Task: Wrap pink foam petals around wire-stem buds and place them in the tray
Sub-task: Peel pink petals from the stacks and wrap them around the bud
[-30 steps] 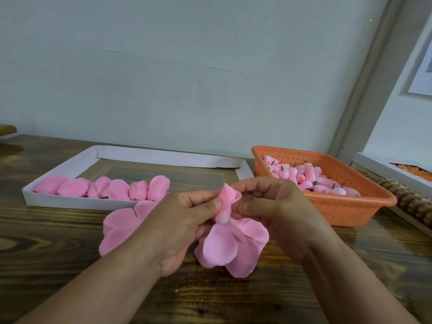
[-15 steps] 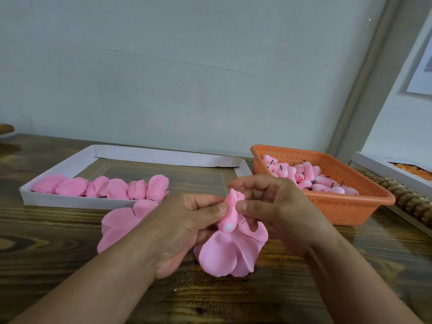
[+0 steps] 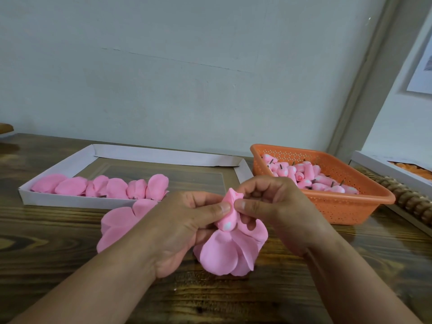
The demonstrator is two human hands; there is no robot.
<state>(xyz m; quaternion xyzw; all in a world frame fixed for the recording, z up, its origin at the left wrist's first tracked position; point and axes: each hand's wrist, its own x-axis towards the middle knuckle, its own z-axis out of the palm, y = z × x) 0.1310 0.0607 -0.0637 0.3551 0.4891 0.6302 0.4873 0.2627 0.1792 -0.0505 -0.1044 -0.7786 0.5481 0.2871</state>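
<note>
Pretty much everything here is pink: the foam petals (image 3: 224, 253), the wrapped ones (image 3: 100, 188) in the white tray (image 3: 70, 201), and the bud (image 3: 228, 222), which has pale whitish spots. The basket (image 3: 346, 206) is orange with tiny perforated dots, holding pink buds (image 3: 311, 176) with dark stems. The worktop (image 3: 46, 242) is dark brown woodgrain, and the wall (image 3: 187, 78) is pale grey-blue.

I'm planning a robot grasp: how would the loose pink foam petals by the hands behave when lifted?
The loose pink foam petals look thin and curl at the edges, so probably floppy and very light. The petal cluster droops between both hands, suggesting they bend rather than break.
</note>
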